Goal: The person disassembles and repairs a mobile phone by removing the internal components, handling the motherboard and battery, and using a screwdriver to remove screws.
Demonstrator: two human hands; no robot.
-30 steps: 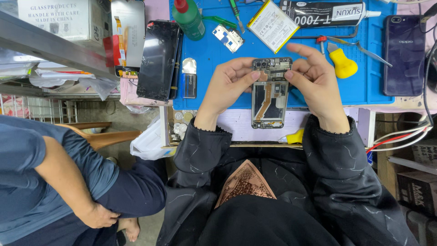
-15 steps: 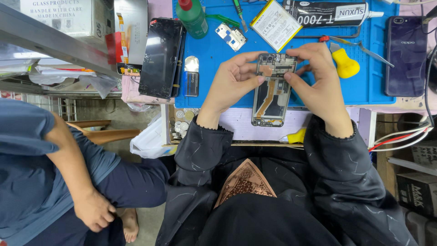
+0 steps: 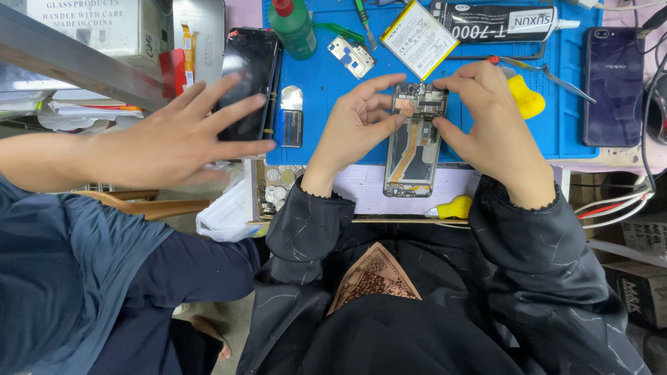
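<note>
Both hands pinch the phone (image 3: 415, 139) at its top end: left hand (image 3: 354, 125) at nine o'clock, right hand (image 3: 490, 121) at three. Its long axis runs twelve-to-six on the blue mat (image 3: 326, 104), equally near both.

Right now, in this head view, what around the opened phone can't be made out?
- Opened phone, head view: its top corners sit under the left hand and right hand, so the exact grip is hidden.
- Small parts on its board: too small to identify.
- Black screen panel: partly covered by a co-worker's blurred hand.
- Green bottle and black tube: cut off by the top edge.
</note>
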